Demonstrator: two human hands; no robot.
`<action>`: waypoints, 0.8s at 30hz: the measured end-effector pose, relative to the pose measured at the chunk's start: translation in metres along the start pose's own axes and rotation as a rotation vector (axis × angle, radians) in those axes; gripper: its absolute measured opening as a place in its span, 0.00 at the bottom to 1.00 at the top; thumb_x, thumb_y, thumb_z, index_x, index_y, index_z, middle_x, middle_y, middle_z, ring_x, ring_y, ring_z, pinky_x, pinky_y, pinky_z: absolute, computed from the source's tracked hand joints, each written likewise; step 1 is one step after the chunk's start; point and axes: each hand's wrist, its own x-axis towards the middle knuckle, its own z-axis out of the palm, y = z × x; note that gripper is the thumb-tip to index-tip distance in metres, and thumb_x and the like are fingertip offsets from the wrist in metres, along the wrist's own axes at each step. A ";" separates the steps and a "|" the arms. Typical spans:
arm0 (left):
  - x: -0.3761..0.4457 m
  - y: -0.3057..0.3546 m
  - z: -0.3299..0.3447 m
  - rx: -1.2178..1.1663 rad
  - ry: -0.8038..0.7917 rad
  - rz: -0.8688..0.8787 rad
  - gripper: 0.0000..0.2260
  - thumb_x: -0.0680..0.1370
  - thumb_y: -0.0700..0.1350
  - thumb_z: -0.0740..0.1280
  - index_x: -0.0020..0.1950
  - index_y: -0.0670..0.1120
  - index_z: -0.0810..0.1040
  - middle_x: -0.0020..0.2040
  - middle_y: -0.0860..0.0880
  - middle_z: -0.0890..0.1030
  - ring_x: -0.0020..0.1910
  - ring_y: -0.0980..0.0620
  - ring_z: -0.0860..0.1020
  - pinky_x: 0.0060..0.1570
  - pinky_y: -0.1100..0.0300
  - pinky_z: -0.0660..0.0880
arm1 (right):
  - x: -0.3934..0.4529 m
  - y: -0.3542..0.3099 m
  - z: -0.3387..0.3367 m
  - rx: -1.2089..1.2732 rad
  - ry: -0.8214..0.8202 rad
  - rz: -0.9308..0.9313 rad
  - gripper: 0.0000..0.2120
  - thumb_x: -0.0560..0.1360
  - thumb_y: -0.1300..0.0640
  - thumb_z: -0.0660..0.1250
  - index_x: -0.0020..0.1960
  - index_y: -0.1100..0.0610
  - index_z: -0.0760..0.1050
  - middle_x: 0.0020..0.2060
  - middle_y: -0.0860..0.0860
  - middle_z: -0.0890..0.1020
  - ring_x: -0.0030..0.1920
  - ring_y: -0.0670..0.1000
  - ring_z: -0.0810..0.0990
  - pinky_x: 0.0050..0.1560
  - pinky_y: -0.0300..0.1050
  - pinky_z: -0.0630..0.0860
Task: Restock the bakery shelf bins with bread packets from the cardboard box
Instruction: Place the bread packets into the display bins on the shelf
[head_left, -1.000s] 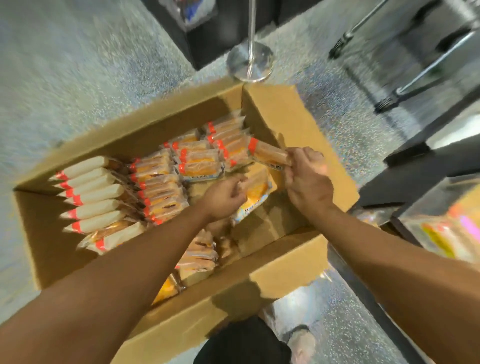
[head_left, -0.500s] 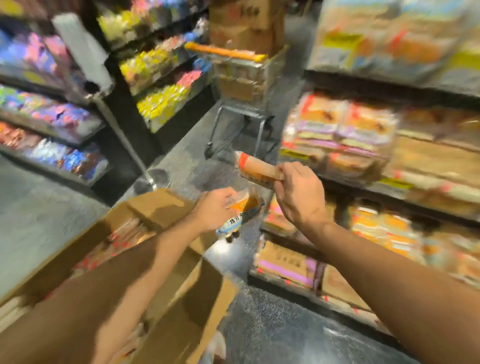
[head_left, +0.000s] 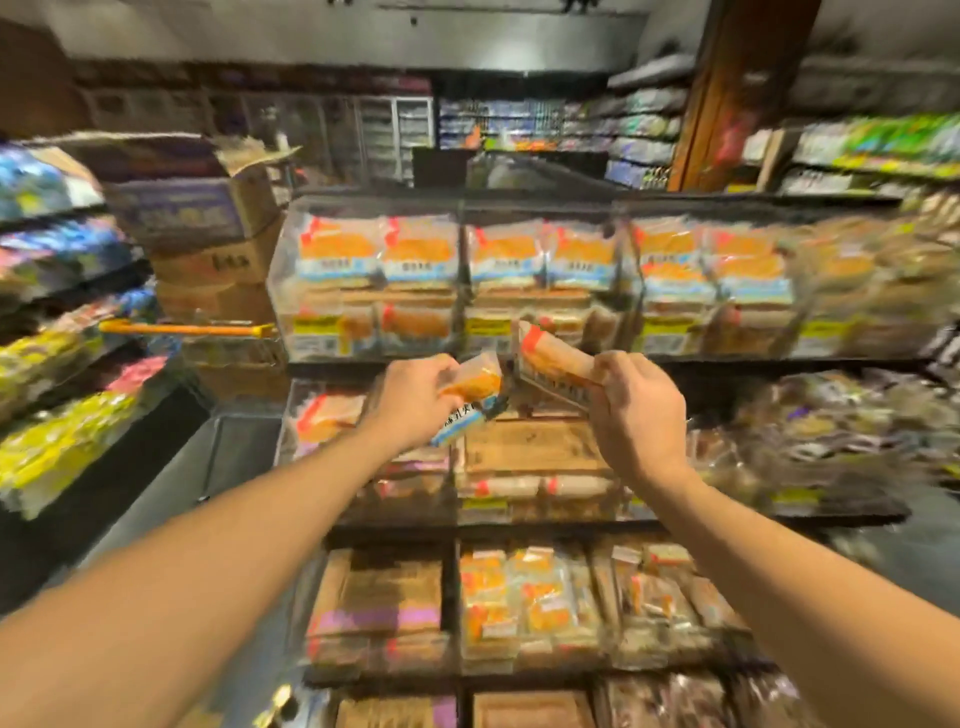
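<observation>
My left hand (head_left: 415, 397) grips an orange bread packet (head_left: 475, 382) with a blue-and-white label. My right hand (head_left: 636, 410) holds a second bread packet (head_left: 550, 358) with a red mark at its end, tilted up to the left. Both packets hang in front of the bakery shelf, at the level of its second row. The clear bin in that row (head_left: 535, 447) shows brown cardboard and a few packets lying low. The top row bins (head_left: 374, 275) are stacked full of orange packets. The cardboard box I took the packets from is out of view.
Lower bins (head_left: 519, 608) hold more bread packets. A trolley with an orange handle (head_left: 187, 328) stands at the left, piled with cardboard boxes (head_left: 208, 260). Snack shelves (head_left: 57, 415) line the left aisle. More packed shelves run off to the right (head_left: 857, 426).
My view swung up from the cardboard box on the floor to the bakery shelf. Both hands lifted their packets out of the box and carried them up in front of the bins.
</observation>
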 end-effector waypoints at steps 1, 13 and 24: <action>0.020 0.010 -0.003 -0.014 0.026 0.028 0.12 0.72 0.47 0.75 0.55 0.51 0.81 0.51 0.46 0.84 0.51 0.45 0.80 0.47 0.58 0.73 | 0.016 0.009 -0.002 -0.013 0.028 0.000 0.08 0.75 0.56 0.64 0.48 0.59 0.77 0.43 0.58 0.80 0.44 0.64 0.77 0.40 0.53 0.73; 0.240 0.049 -0.019 0.126 0.225 0.287 0.14 0.72 0.50 0.76 0.56 0.54 0.80 0.47 0.52 0.78 0.53 0.45 0.77 0.51 0.53 0.73 | 0.194 0.079 0.048 0.046 0.099 0.042 0.08 0.73 0.64 0.65 0.51 0.58 0.77 0.50 0.57 0.80 0.50 0.60 0.75 0.43 0.45 0.65; 0.311 0.017 0.037 0.279 0.031 0.166 0.17 0.70 0.54 0.77 0.57 0.57 0.80 0.50 0.48 0.83 0.55 0.45 0.78 0.58 0.45 0.75 | 0.249 0.132 0.113 -0.057 -0.238 0.059 0.15 0.76 0.59 0.68 0.63 0.55 0.76 0.60 0.55 0.74 0.56 0.58 0.76 0.54 0.49 0.74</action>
